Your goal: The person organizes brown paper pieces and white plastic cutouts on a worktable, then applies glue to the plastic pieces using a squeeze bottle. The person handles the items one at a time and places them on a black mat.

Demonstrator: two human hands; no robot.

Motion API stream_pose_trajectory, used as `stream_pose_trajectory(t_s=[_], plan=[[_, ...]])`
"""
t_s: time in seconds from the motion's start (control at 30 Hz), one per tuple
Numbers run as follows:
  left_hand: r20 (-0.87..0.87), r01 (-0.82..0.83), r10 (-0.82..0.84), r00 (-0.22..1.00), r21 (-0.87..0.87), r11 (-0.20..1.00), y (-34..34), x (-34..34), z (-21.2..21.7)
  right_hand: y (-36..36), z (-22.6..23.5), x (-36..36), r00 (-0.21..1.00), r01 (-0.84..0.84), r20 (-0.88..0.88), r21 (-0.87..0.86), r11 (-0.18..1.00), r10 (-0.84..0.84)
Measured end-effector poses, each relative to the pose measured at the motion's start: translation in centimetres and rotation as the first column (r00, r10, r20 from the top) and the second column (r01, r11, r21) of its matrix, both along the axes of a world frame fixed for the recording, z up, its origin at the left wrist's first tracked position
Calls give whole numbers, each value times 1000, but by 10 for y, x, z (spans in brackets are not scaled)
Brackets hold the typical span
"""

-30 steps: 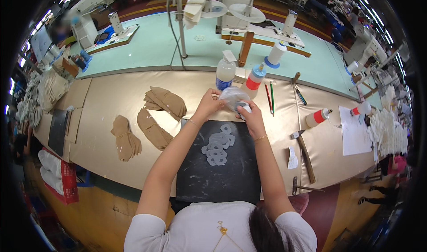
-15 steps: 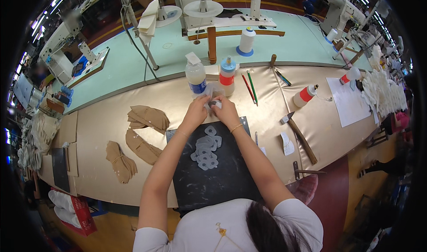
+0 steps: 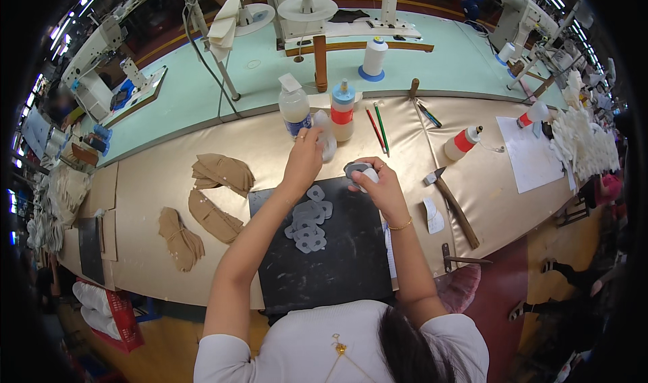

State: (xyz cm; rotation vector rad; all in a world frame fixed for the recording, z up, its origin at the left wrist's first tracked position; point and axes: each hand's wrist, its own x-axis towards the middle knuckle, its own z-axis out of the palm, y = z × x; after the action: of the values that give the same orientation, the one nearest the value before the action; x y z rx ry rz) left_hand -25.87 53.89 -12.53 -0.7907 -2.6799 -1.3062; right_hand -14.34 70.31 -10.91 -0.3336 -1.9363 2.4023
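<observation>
Right hand (image 3: 379, 182), as I see it remotely: pinching a grey-and-white stack (image 3: 356, 167). Left hand (image 3: 306, 155), beyond it to the left: against a clear plastic bag (image 3: 329, 142); I cannot tell whether pinching. Bodyward of both, grey pieces (image 3: 309, 222) lie on a black mat (image 3: 331, 278).

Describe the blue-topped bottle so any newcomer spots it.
At the far edge of the gold table, by the pale green tabletop, look beyond the left hand. Pick the bottle with a light blue top over a red band, unlike its blue-labelled neighbour on the left.
</observation>
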Motion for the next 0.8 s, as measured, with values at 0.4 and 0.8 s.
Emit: stream_pose_trajectory(t_s=[0.4, 0.8], plan=[[446, -760, -832, 331, 649, 45, -60, 144, 19, -101, 23, 44, 896, -128, -254, 638, 760, 364], [438, -790, -837, 327, 613, 13, -101, 201, 5, -105, 16, 80, 896, -62, -188, 844, 533, 402]])
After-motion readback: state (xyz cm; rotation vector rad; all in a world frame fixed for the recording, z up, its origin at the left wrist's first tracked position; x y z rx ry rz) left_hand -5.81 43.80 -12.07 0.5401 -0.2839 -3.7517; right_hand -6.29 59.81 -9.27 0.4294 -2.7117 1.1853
